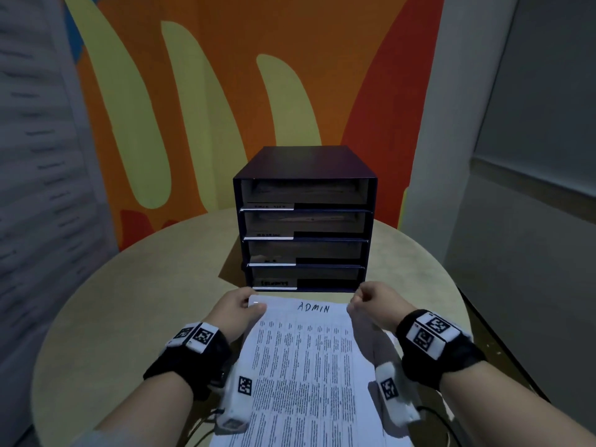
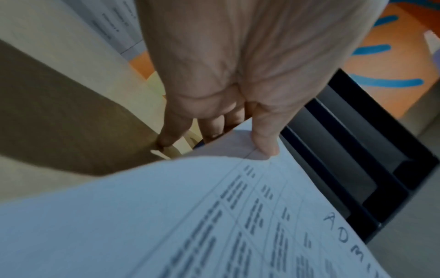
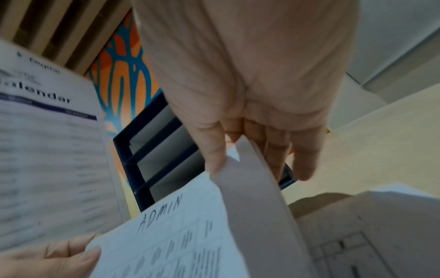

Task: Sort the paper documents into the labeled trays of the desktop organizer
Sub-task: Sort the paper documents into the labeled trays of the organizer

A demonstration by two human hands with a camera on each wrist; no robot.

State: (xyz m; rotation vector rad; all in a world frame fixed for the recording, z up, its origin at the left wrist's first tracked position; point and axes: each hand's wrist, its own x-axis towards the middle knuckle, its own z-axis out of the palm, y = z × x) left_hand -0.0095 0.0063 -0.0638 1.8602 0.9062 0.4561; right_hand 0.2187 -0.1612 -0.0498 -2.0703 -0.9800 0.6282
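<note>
Your wrists: black bands, white tagged camera blocks

You wear a black fabric band (image 1: 193, 359) on your left forearm and a matching black band (image 1: 451, 356) on the right, each wrapped snugly just behind the wrist. On top of each band sit white rectangular blocks printed with black-and-white square fiducial markers. Under each wrist hangs a white camera housing (image 1: 237, 398), the right one (image 1: 395, 393) alike, each with its own square marker. Thin black cables trail from the housings toward you. Your forearms are bare, and your left hand (image 1: 233, 309) and right hand (image 1: 375, 301) are ungloved.
</note>
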